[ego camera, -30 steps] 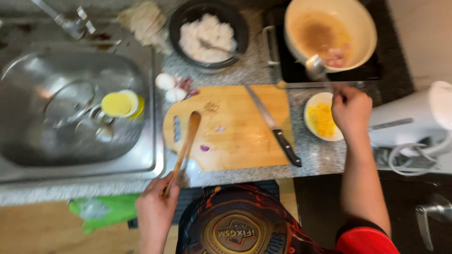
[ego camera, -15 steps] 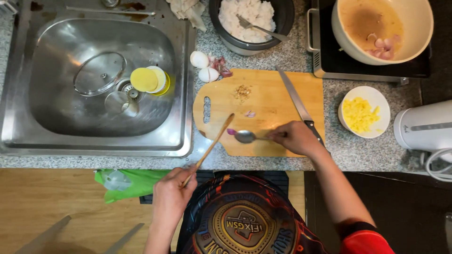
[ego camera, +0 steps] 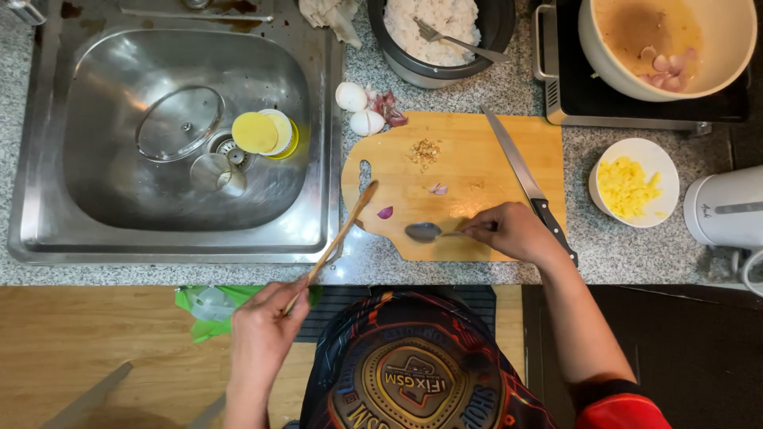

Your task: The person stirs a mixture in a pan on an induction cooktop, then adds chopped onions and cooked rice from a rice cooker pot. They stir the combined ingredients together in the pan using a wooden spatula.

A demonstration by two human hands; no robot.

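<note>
My left hand (ego camera: 262, 330) holds a wooden spatula (ego camera: 338, 238) by its handle, its blade resting at the left edge of the wooden cutting board (ego camera: 477, 151). My right hand (ego camera: 517, 230) grips a metal spoon (ego camera: 425, 232) lying low over the board's front edge. A black-handled knife (ego camera: 524, 179) lies on the board just right of that hand. Small scraps of chopped onion and garlic (ego camera: 425, 151) sit on the board.
A steel sink (ego camera: 183, 135) with a glass lid and yellow sponge is at left. Two eggs (ego camera: 358, 107), a pot of rice (ego camera: 441, 32), a pan (ego camera: 668, 44) on a cooker, a white bowl of yellow bits (ego camera: 633, 183) and a kettle (ego camera: 727, 210) surround the board.
My right hand came down from the pan to the board with the spoon, then lowered it to the board's front. The view shifted right; the spatula stayed at the board's left edge.
</note>
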